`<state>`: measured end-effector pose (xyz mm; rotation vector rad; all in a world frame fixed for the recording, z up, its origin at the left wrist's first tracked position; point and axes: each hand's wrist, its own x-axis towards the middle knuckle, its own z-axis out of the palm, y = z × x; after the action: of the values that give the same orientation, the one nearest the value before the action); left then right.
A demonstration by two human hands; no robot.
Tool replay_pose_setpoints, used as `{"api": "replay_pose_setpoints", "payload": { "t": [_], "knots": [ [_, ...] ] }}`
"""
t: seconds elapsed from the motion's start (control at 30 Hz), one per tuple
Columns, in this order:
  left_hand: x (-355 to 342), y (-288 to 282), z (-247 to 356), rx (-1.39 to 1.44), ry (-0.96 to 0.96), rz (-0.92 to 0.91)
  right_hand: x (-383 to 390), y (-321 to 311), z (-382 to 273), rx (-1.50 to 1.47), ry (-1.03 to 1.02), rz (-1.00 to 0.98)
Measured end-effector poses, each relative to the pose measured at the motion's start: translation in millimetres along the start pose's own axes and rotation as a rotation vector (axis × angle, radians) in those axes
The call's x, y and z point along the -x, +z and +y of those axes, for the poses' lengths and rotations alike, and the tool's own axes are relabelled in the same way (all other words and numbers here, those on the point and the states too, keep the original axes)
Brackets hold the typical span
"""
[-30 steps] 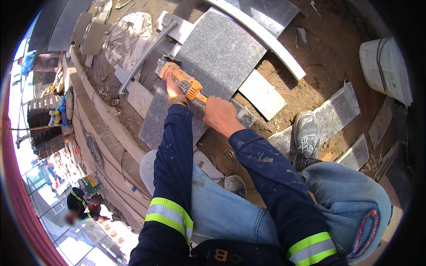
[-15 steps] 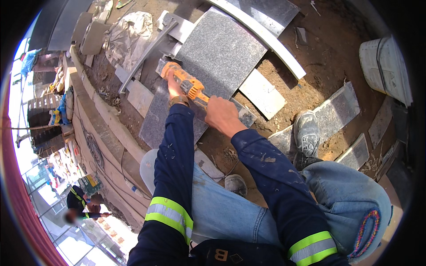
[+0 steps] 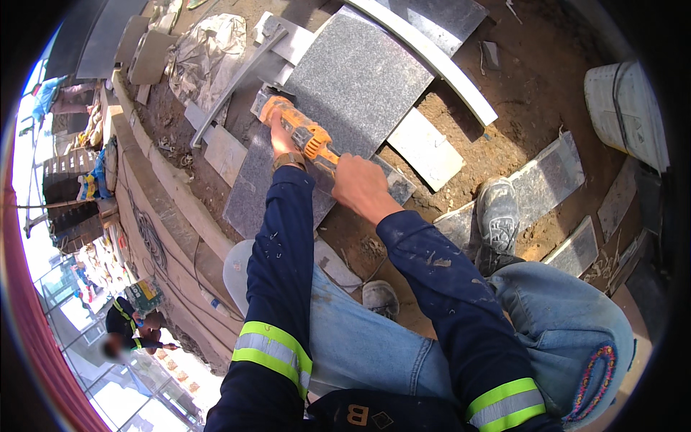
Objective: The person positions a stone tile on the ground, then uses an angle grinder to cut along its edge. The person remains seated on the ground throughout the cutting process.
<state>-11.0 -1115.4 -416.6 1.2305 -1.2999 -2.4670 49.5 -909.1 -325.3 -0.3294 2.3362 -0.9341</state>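
An orange and black angle grinder lies across a dark grey speckled stone slab, its guarded head near the slab's left edge. My left hand is wrapped round the front of the grinder's body, just behind the head. Farther back, my right hand is closed round its rear end. The disc is mostly hidden, so I cannot tell whether it touches the stone. Pale offcuts, such as a light stone piece, stick out from under the slab.
A long curved stone strip crosses the slab's far right side; a thinner grey bar lies left of the grinder. My boot rests on a stone strip. A white bucket stands at right. A co-worker is at lower left.
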Motion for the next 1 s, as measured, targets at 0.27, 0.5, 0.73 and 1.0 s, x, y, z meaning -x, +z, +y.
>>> {"api": "replay_pose_setpoints", "payload": {
  "t": [0.27, 0.5, 0.73, 1.0],
  "knots": [
    [-4, 0, 3, -0.002, -0.031, -0.018, -8, 3, -2, 0.009, 0.004, 0.002],
    [-9, -1, 5, 0.015, -0.028, 0.008, -11, 1, -5, 0.023, 0.002, -0.012],
    [-9, 2, 11, -0.012, 0.0, 0.005, -17, 1, -10, 0.005, 0.03, -0.035],
    [-13, -4, 6, 0.003, 0.0, -0.017, -14, 4, -6, 0.001, 0.02, -0.015]
  ]
}}
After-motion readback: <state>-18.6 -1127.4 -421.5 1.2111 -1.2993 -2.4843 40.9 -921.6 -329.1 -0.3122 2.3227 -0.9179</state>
